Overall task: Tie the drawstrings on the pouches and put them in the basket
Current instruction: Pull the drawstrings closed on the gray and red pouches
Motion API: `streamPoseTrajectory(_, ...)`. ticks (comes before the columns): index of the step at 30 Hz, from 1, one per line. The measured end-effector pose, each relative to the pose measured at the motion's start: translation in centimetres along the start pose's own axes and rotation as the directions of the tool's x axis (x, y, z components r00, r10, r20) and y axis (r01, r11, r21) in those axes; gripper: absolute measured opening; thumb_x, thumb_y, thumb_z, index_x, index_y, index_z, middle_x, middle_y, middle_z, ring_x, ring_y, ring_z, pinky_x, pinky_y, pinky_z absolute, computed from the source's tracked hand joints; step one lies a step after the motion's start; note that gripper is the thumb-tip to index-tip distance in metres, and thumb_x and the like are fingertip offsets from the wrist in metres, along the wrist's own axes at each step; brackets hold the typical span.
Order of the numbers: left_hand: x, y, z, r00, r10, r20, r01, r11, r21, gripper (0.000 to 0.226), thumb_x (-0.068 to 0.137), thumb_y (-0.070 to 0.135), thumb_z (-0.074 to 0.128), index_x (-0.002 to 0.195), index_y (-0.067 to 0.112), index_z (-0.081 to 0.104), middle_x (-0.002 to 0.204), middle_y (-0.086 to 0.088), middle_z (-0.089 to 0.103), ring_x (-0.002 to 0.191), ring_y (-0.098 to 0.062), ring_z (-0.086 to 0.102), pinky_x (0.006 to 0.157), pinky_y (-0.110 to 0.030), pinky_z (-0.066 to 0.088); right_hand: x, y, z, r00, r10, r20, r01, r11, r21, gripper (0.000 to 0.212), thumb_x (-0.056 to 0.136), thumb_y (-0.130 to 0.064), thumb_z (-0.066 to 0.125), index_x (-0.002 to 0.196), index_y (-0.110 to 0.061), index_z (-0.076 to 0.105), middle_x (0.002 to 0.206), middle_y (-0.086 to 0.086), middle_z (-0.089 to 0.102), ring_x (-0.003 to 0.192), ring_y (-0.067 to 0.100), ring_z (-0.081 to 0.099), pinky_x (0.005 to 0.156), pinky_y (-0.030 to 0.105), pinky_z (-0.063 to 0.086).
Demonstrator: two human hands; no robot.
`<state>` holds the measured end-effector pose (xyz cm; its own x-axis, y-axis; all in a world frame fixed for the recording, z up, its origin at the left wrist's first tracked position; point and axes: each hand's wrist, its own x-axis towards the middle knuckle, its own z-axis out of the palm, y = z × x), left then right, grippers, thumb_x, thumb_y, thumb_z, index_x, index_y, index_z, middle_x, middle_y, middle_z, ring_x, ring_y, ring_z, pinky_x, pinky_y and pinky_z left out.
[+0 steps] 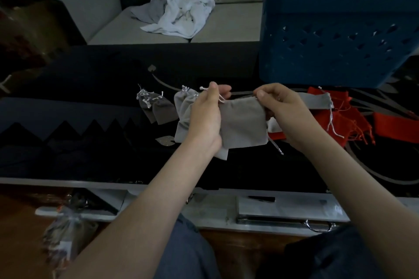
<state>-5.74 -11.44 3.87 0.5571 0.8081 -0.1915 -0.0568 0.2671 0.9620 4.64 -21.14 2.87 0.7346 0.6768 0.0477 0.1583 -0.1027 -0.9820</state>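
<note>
**Head view: grey pouch held at its top corners**

Head view shows both hands raised over the dark table. The left hand pinches the white drawstring at the top left corner of the light grey pouch. The right hand grips the top right corner, and the pouch hangs between them. Left lie dark grey pouches; right, red pouches. Far right stands the blue basket.

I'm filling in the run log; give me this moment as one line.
left hand: holds grey pouch cord end | right hand: pinches pouch top | basket: far right | stage: tying
</note>
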Motion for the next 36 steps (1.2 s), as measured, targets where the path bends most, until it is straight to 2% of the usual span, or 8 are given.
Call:
streamPoseTrajectory(3, 0.1, 0.0, -0.2, 0.999, -0.019, -0.034, 0.018, 1.0, -0.016, 0.042, 0.1, 0.041, 0.041, 0.075, 0.021, 0.069, 0.092, 0.001, 0.068, 0.104, -0.023, 0.063, 0.101, -0.045, 0.046, -0.1, 0.2, -0.2, 0.999, 0.026, 0.019, -0.026, 0.999, -0.034, 0.011, 0.096, -0.017, 0.053, 0.1, -0.015, 0.062, 0.081, 0.0, 0.058, 0.069, 0.008, 0.051, 0.067, 0.021, 0.044)
streamPoseTrajectory(9, 0.0, 0.2, -0.2, 0.994, -0.105, -0.027, 0.102, 0.991, -0.087, 0.047, 0.101, 0.037, 0.04, 0.069, 0.019, 0.069, 0.091, 0.001, 0.07, 0.096, -0.017, 0.063, 0.102, -0.04, 0.045, 0.2, 0.4, -0.7, 0.999, 0.038, 0.011, -0.039, 0.991, 0.131, 0.022, 0.099, -0.007, 0.041, 0.095, -0.012, 0.063, 0.078, -0.001, 0.058, 0.07, 0.006, 0.052, 0.067, 0.015, 0.048)
streamPoseTrajectory(13, -0.1, 0.5, -0.2, 0.989, -0.149, -0.019, 0.145, 0.982, -0.123, 0.044, 0.102, 0.032, 0.039, 0.074, 0.016, 0.069, 0.091, 0.001, 0.069, 0.087, -0.012, 0.062, 0.094, -0.032, 0.049, 0.2, 0.4, -1.0, 0.997, 0.069, -0.031, -0.06, 0.972, 0.227, 0.03, 0.102, -0.019, 0.039, 0.09, -0.014, 0.066, 0.083, -0.003, 0.064, 0.073, 0.005, 0.057, 0.07, 0.016, 0.047)
streamPoseTrajectory(15, -0.2, 0.6, -0.2, 0.984, -0.175, -0.012, 0.172, 0.974, -0.144, 0.043, 0.102, 0.031, 0.037, 0.078, 0.016, 0.068, 0.089, 0.001, 0.068, 0.081, -0.01, 0.063, 0.074, -0.024, 0.051, 0.2, 0.0, -0.9, 0.997, 0.079, -0.019, -0.068, 0.941, 0.332, 0.031, 0.102, -0.019, 0.037, 0.087, -0.014, 0.064, 0.091, -0.001, 0.067, 0.078, 0.007, 0.06, 0.069, 0.015, 0.049)
streamPoseTrajectory(18, -0.4, 0.8, -0.1, 0.977, -0.213, 0.004, 0.21, 0.957, -0.201, 0.042, 0.104, 0.029, 0.034, 0.082, 0.013, 0.066, 0.084, 0.0, 0.067, 0.072, -0.008, 0.062, 0.055, -0.019, 0.047, 0.1, -0.7, -0.9, 0.992, 0.121, 0.034, -0.116, 0.78, 0.615, 0.029, 0.101, -0.017, 0.037, 0.081, -0.013, 0.057, 0.096, 0.004, 0.07, 0.087, 0.011, 0.066, 0.067, 0.02, 0.053)
streamPoseTrajectory(27, -0.5, 1.0, 0.1, 0.962, -0.269, 0.05, 0.272, 0.916, -0.294, 0.043, 0.103, 0.033, 0.034, 0.077, 0.011, 0.061, 0.076, -0.004, 0.071, 0.075, -0.013, 0.066, 0.063, -0.024, 0.049, 0.3, -0.4, -1.2, 0.994, 0.088, 0.067, -0.099, 0.449, 0.888, 0.02, 0.098, -0.016, 0.045, 0.082, -0.014, 0.057, 0.076, -0.001, 0.07, 0.091, 0.015, 0.07, 0.093, 0.028, 0.05)
streamPoseTrajectory(32, -0.4, 1.0, -0.2, 0.972, -0.227, 0.056, 0.232, 0.908, -0.348, 0.047, 0.103, 0.036, 0.033, 0.061, 0.016, 0.04, 0.081, -0.004, 0.074, 0.078, -0.014, 0.064, 0.072, -0.023, 0.047, 0.7, -0.2, -1.5, 0.992, 0.123, 0.007, -0.047, 0.329, 0.943, 0.019, 0.096, -0.012, 0.048, 0.078, -0.011, 0.054, 0.06, -0.002, 0.055, 0.057, 0.009, 0.058, 0.075, 0.026, 0.057)
streamPoseTrajectory(36, -0.1, 1.6, -0.4, 0.986, -0.156, 0.054, 0.164, 0.869, -0.467, 0.047, 0.102, 0.036, 0.037, 0.06, 0.016, 0.039, 0.042, 0.001, 0.048, 0.059, -0.014, 0.064, 0.073, -0.031, 0.049, 0.9, -0.4, -2.0, 0.989, 0.146, 0.008, -0.059, 0.346, 0.936, 0.028, 0.099, -0.002, 0.034, 0.077, -0.009, 0.048, 0.054, -0.002, 0.048, 0.04, 0.006, 0.033, 0.046, 0.017, 0.041)
